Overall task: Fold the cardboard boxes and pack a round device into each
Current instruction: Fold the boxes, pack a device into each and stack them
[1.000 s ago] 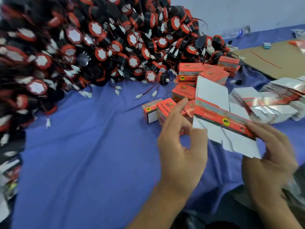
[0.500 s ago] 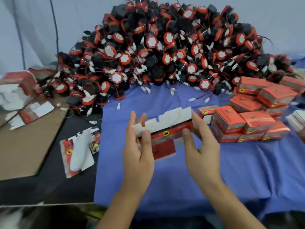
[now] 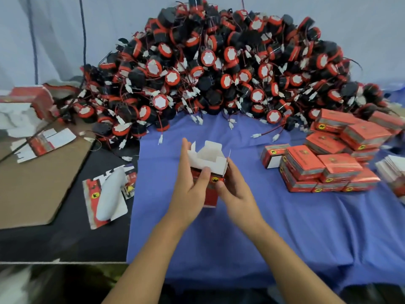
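Left grip point(image 3: 186, 189) and right grip point(image 3: 237, 194) pinch a half-folded box point(image 3: 208, 155) by its red sides; thin card, likely light and easily creased, best held at corners.

Print on red boxes point(image 3: 303, 160) too blurred to read.

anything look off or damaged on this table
Yes. At the far left a red carton looks torn open, its edge ragged. A flat box blank lies off the blue cloth on the black surface, its white panel bulging up. The half-folded box looks fine.
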Action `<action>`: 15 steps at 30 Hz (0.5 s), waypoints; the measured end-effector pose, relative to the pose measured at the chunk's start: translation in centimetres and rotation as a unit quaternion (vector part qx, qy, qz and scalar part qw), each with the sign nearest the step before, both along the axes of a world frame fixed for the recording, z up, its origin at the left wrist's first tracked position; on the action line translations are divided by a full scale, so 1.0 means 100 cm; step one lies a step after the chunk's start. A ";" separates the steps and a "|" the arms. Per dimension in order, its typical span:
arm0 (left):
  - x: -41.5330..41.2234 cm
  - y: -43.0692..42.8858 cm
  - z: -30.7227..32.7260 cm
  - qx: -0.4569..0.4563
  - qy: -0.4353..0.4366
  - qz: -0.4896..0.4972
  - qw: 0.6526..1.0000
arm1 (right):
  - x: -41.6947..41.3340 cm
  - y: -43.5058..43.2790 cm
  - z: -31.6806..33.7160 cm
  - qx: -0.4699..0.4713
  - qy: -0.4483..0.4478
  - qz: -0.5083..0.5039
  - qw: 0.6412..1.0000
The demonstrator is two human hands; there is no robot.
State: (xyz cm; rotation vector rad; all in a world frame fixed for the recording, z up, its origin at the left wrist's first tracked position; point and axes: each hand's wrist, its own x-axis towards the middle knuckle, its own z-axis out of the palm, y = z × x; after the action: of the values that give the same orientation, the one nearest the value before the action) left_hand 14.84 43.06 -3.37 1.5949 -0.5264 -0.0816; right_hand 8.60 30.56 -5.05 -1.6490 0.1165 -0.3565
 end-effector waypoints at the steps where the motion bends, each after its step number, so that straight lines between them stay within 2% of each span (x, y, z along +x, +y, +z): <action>1: 0.003 -0.002 0.003 0.000 0.017 -0.014 1.000 | 0.003 -0.002 0.004 0.022 0.009 0.008 1.000; 4: 0.009 -0.006 0.011 -0.034 0.053 -0.041 0.997 | 0.009 -0.007 0.016 0.066 0.022 0.018 0.997; 11: 0.004 -0.009 0.020 -0.152 0.105 -0.004 0.983 | 0.018 -0.006 0.029 0.126 0.008 -0.070 0.990; 15: 0.005 -0.010 0.018 -0.176 0.120 0.020 0.977 | 0.017 -0.007 0.033 0.152 0.002 -0.083 0.985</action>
State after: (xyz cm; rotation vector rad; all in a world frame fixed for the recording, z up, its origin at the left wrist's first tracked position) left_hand 15.37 42.08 -1.55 1.2271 -0.3002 -0.1413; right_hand 10.26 29.83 -1.71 -1.3411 0.2989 -0.4399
